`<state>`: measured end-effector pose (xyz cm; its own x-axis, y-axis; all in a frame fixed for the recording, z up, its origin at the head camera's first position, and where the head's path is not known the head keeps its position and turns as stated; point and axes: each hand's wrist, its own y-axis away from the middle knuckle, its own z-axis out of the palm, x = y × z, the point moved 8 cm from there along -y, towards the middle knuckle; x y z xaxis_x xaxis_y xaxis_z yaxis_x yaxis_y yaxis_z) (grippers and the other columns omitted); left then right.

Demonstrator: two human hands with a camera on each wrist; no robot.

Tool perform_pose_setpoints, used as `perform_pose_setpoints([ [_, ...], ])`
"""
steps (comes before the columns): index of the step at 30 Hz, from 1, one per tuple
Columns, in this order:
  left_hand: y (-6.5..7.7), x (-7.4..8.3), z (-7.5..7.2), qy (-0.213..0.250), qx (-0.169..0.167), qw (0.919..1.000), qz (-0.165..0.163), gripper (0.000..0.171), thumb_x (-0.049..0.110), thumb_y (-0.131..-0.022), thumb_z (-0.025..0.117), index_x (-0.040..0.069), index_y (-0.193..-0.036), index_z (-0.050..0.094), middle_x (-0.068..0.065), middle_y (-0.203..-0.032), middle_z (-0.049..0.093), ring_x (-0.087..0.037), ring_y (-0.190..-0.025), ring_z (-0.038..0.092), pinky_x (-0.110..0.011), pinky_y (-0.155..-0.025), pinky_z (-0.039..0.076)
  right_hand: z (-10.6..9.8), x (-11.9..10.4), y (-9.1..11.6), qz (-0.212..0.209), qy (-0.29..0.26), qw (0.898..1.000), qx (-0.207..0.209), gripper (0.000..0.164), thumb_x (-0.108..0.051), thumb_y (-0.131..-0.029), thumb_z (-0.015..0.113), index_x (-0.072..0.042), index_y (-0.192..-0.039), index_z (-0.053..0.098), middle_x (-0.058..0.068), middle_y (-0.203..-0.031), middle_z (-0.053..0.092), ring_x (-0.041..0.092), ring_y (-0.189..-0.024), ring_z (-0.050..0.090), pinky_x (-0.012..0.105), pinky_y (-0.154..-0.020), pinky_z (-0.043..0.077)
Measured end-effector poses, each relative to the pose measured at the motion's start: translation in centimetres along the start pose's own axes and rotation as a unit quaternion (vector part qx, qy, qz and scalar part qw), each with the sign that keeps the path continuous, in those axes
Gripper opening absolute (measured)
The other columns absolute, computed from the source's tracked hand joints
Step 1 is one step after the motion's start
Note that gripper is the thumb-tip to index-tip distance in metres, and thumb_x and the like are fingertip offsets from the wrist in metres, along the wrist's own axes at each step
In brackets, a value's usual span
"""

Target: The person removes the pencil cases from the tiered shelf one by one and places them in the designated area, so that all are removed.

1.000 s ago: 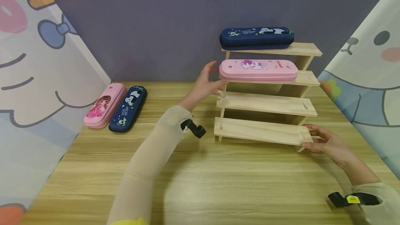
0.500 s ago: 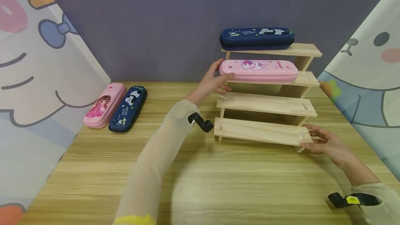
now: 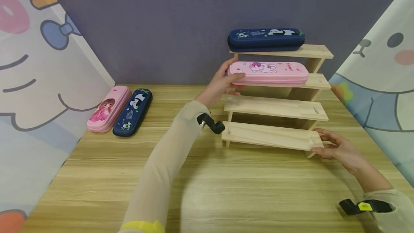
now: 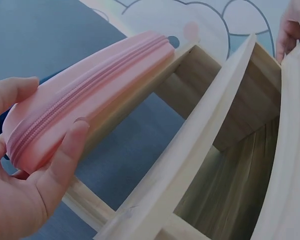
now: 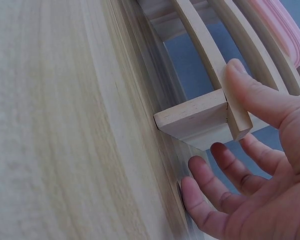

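Left hand (image 3: 220,82) fingers gripped the rabbit-print case (image 3: 268,73) at nine o'clock, seemingly for control; right hand (image 3: 339,151) fingers pinched the rack (image 3: 275,135) at five o'clock, presumably steadying it.

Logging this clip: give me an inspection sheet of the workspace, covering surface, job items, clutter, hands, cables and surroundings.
Surface: wood-grain table.
Job's things: pink rabbit case on the second tier from the top of the wooden rack; navy panda case on its top tier; princess case and second panda case on the table.
Clutter: nothing seen.
Left hand: grips the rabbit case's left end.
Right hand: holds the bottom tier's right end.
Cables: nothing seen.
Surroundings: dark backdrop, cartoon-printed side panels.
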<state>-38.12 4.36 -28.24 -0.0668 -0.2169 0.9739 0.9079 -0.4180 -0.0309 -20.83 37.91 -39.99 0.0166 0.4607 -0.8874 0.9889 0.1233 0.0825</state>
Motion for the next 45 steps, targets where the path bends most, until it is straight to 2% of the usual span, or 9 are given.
perform_pose_setpoints([
  [6, -0.1, -0.2, -0.2, 0.022, 0.004, 0.9997, -0.002, 0.067, 0.005, -0.095, 0.066, 0.024, -0.152, 0.037, -0.009, -0.126, 0.053, -0.058, -0.111, 0.055, -0.034, -0.058, 0.059, 0.1, 0.0, -0.1, -0.005, -0.003, 1.0, 0.0, 0.065, -0.001, -0.094, 0.066, -0.031, -0.147, 0.041, -0.011, -0.117, 0.044, -0.001, -0.094, 0.059, 0.026, -0.069, 0.055],
  [15, -0.1, -0.5, -0.6, 0.049, 0.007, 0.9987, 0.007, 0.059, -0.002, -0.092, 0.069, 0.02, -0.141, 0.047, -0.011, -0.124, 0.055, -0.038, -0.078, 0.069, -0.039, -0.061, 0.06, 0.1, 0.0, -0.1, -0.004, 0.001, 1.0, -0.001, 0.066, -0.001, -0.094, 0.065, -0.032, -0.147, 0.041, -0.006, -0.118, 0.043, 0.0, -0.094, 0.058, 0.027, -0.069, 0.055],
  [19, 0.3, -0.5, -0.7, 0.051, -0.001, 0.9984, 0.025, 0.059, -0.006, -0.091, 0.067, 0.015, -0.141, 0.044, -0.013, -0.127, 0.052, -0.034, -0.072, 0.07, -0.039, -0.059, 0.06, 0.1, 0.0, -0.1, -0.002, 0.006, 1.0, 0.0, 0.066, -0.002, -0.095, 0.065, -0.03, -0.149, 0.039, 0.003, -0.121, 0.042, 0.0, -0.094, 0.058, 0.027, -0.069, 0.055],
  [22, 0.6, -0.4, -0.7, 0.045, 0.0, 0.9982, 0.04, 0.057, -0.008, -0.09, 0.067, 0.012, -0.138, 0.043, -0.012, -0.128, 0.05, -0.035, -0.07, 0.07, -0.041, -0.059, 0.06, 0.1, 0.1, -0.1, -0.002, 0.007, 1.0, 0.0, 0.066, -0.002, -0.095, 0.065, -0.031, -0.149, 0.039, 0.001, -0.121, 0.042, 0.0, -0.094, 0.058, 0.027, -0.069, 0.055],
  [27, 1.1, -0.1, -1.0, 0.042, 0.018, 0.9967, 0.067, 0.055, -0.015, -0.085, 0.068, 0.008, -0.13, 0.046, -0.007, -0.13, 0.048, -0.032, -0.091, 0.066, -0.045, -0.064, 0.06, 0.1, 0.1, 0.0, -0.004, 0.002, 1.0, 0.001, 0.066, -0.002, -0.095, 0.064, -0.032, -0.148, 0.039, -0.01, -0.117, 0.044, 0.001, -0.093, 0.058, 0.027, -0.069, 0.055],
  [30, 1.5, 0.1, -1.1, 0.042, 0.019, 0.9954, 0.084, 0.057, -0.02, -0.081, 0.068, 0.004, -0.128, 0.047, -0.006, -0.132, 0.048, -0.028, -0.104, 0.059, -0.046, -0.066, 0.06, 0.1, 0.1, 0.0, -0.005, 0.001, 1.0, 0.002, 0.066, -0.002, -0.095, 0.064, -0.031, -0.149, 0.039, -0.011, -0.116, 0.044, 0.002, -0.093, 0.058, 0.027, -0.069, 0.055],
  [37, 2.8, -0.2, -1.6, 0.014, 0.016, 0.9928, 0.118, 0.064, -0.023, -0.078, 0.069, 0.003, -0.131, 0.045, -0.006, -0.139, 0.047, -0.025, -0.101, 0.06, -0.045, -0.07, 0.06, 0.1, 0.1, 0.0, -0.005, -0.001, 1.0, 0.001, 0.065, -0.002, -0.095, 0.064, -0.033, -0.147, 0.04, -0.012, -0.116, 0.045, 0.001, -0.094, 0.058, 0.027, -0.07, 0.055],
  [42, 3.7, -0.2, -2.1, -0.002, 0.037, 0.9883, 0.148, 0.064, -0.023, -0.077, 0.071, 0.002, -0.13, 0.046, -0.006, -0.139, 0.046, -0.025, -0.109, 0.059, -0.045, -0.072, 0.059, 0.1, 0.2, 0.0, -0.003, 0.0, 1.0, -0.001, 0.066, -0.002, -0.096, 0.064, -0.031, -0.148, 0.038, -0.008, -0.119, 0.044, 0.001, -0.094, 0.058, 0.027, -0.07, 0.055],
  [45, 4.4, -0.1, -2.5, -0.002, 0.048, 0.9832, 0.176, 0.064, -0.026, -0.075, 0.071, -0.001, -0.128, 0.045, -0.013, -0.142, 0.044, -0.026, -0.115, 0.057, -0.042, -0.073, 0.059, 0.1, 0.2, 0.0, -0.003, 0.001, 1.0, 0.0, 0.066, -0.002, -0.096, 0.064, -0.031, -0.149, 0.038, -0.007, -0.119, 0.043, 0.001, -0.094, 0.057, 0.027, -0.07, 0.055],
])
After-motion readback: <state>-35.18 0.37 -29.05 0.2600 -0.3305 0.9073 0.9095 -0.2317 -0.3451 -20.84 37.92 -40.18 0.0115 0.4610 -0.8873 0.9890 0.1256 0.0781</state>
